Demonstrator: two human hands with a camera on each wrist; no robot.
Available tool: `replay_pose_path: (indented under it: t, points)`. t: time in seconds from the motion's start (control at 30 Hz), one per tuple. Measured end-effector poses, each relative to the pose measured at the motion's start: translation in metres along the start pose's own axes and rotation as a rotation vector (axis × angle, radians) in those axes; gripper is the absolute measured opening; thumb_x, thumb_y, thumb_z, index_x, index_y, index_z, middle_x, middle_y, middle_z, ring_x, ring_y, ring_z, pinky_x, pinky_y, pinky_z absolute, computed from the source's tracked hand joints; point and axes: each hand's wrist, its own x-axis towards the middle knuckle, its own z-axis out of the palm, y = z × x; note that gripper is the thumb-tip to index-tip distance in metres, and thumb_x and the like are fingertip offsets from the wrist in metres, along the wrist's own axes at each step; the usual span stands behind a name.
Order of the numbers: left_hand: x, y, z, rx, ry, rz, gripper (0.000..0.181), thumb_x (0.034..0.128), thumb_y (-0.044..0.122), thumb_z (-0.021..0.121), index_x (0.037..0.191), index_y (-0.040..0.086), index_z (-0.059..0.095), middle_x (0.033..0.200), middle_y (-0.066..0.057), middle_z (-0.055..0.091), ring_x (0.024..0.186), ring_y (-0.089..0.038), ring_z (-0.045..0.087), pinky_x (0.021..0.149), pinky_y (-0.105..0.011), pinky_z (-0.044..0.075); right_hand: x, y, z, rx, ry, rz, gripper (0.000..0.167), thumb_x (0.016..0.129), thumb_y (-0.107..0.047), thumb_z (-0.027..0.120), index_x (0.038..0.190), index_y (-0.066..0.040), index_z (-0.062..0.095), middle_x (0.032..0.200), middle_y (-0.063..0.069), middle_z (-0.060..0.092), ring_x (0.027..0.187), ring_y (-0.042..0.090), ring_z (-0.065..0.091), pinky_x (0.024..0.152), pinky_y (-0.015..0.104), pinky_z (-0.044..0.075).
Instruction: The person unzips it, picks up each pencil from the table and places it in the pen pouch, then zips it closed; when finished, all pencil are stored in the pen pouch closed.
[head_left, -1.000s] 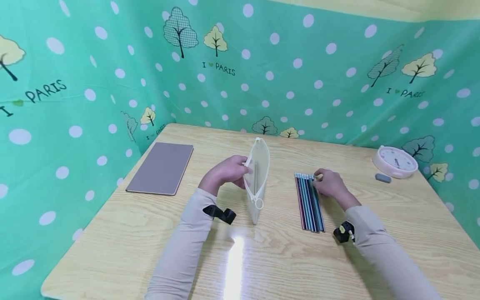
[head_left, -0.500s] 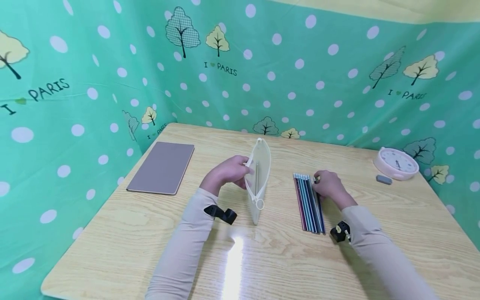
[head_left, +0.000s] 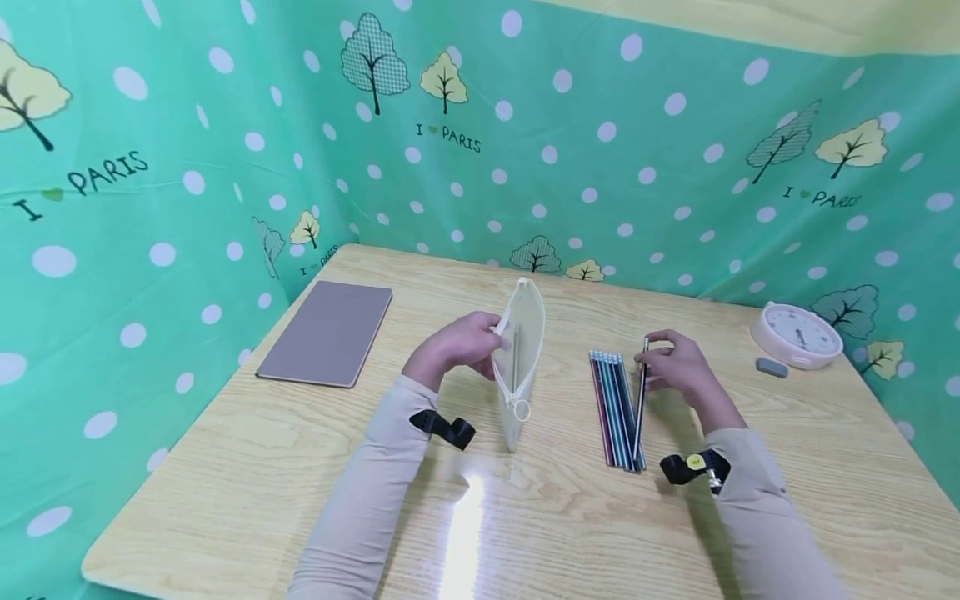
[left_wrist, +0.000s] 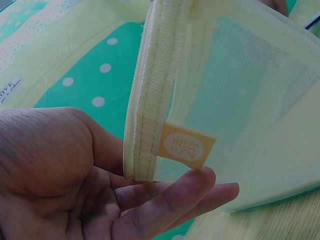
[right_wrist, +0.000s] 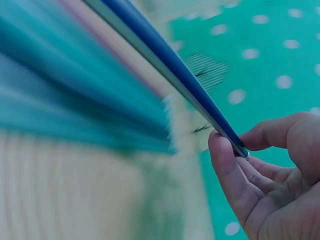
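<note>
My left hand holds a cream, see-through zip pouch upright by its edge, with the mouth spread. One pencil shows inside it. In the left wrist view the thumb and fingers pinch the zip edge beside a small orange tag. Between thumb and fingertips, my right hand pinches a dark blue pencil near its top end. That pencil slants up beside a row of several blue, teal and reddish pencils on the table. Whether its lower end touches the row, I cannot tell.
A grey-mauve notebook lies at the left of the wooden table. To the far right stand a round pale pink clock and a small grey eraser-like block. Green dotted cloth hangs behind.
My right hand has taken one pencil from the right side of the row and raised its top end, moving slightly right. The left hand and pouch have hardly moved.
</note>
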Motion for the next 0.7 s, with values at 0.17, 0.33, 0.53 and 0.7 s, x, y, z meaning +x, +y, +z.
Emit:
replay_pose_path:
  t: [0.17,0.33,0.53,0.7]
  points:
    - [0.002,0.002,0.0,0.009,-0.007,0.003,0.044,0.1035,0.004,0.05,0.145,-0.01,0.047,0.125,-0.034,0.063,0.071,-0.021,0.069,0.079,-0.037,0.066,-0.011,-0.016,-0.003,0.205,-0.012,-0.091,0.061,0.107,-0.012,0.051,0.157,0.007,0.021,0.105,0.001,0.071,0.088,0.011,0.073,0.077,0.026,0.065]
    - [0.002,0.0,-0.003,0.0,0.008,-0.001,0.046,0.1041,0.005,0.051,0.147,-0.01,0.045,0.124,-0.033,0.064,0.072,-0.022,0.069,0.08,-0.039,0.065,-0.017,-0.033,0.0,0.359,-0.049,-0.178,0.049,0.108,-0.011,0.052,0.152,-0.002,0.032,0.097,-0.013,0.072,0.089,0.01,0.072,0.077,0.023,0.064]
    - [0.001,-0.001,-0.003,-0.009,-0.002,0.0,0.044,0.1043,0.006,0.051,0.145,-0.011,0.046,0.126,-0.033,0.063,0.076,-0.024,0.072,0.081,-0.039,0.066,-0.026,-0.041,-0.001,0.438,0.01,-0.223,0.032,0.107,-0.007,0.054,0.135,-0.018,0.045,0.094,-0.013,0.075,0.083,0.009,0.072,0.071,0.022,0.064]
    - [0.001,0.0,-0.002,-0.004,-0.005,-0.007,0.046,0.1042,0.005,0.05,0.147,-0.01,0.044,0.129,-0.034,0.062,0.081,-0.028,0.073,0.08,-0.039,0.066,-0.03,-0.041,-0.002,0.456,0.048,-0.255,0.027,0.106,-0.005,0.054,0.125,-0.023,0.047,0.093,-0.011,0.075,0.08,0.009,0.071,0.068,0.022,0.064]
